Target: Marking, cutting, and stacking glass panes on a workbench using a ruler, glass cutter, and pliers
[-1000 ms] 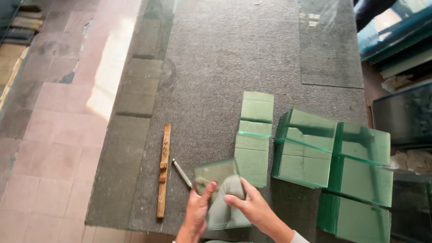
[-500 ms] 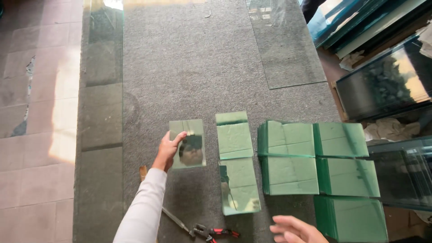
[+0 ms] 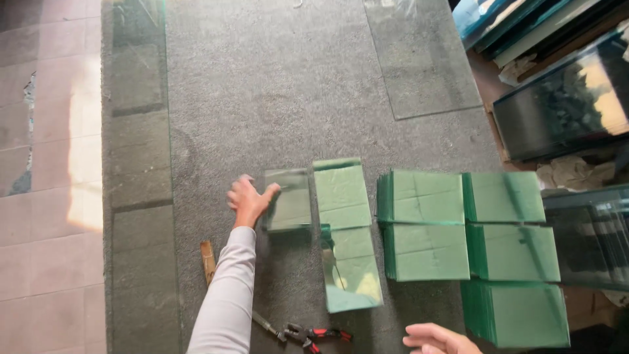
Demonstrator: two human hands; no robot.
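The left hand (image 3: 249, 200) lies open, fingers spread, on the left edge of a glass pane (image 3: 288, 200) flat on the grey worktop (image 3: 275, 85). The right hand (image 3: 436, 339) hovers open and empty near the front edge. Pliers (image 3: 314, 335) lie between the arms; green glass stacks (image 3: 458, 229) sit to the right.

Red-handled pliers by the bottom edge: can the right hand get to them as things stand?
Probably yes. The right hand is open and holds nothing, low on the table, and the red-handled pliers lie just to its left with only bare grey mat between them. The left hand is up on a glass piece.
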